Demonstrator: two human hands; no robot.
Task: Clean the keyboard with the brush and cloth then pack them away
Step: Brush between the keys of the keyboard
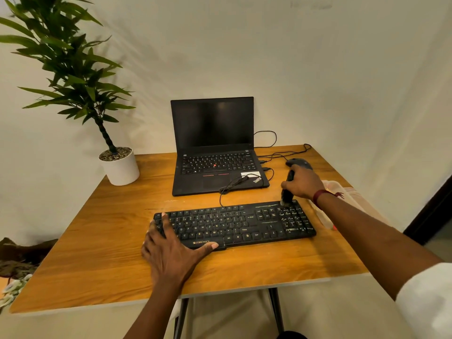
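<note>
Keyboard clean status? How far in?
Early. Done: nothing visibly, since pale specks dot the keyboard. In hand: the right hand grips the brush, bristles on the keyboard's far right corner, while the left hand presses its left end. Left: more brushing, the cloth wipe (no cloth in view), packing away.

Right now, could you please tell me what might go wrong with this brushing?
The brush touches the keyboard at its far right corner, so dust may flick toward the open laptop behind. The right forearm crosses the clear container at the table edge and could nudge it off. The left hand presses only the keyboard's left end, so the right end might skid.
</note>
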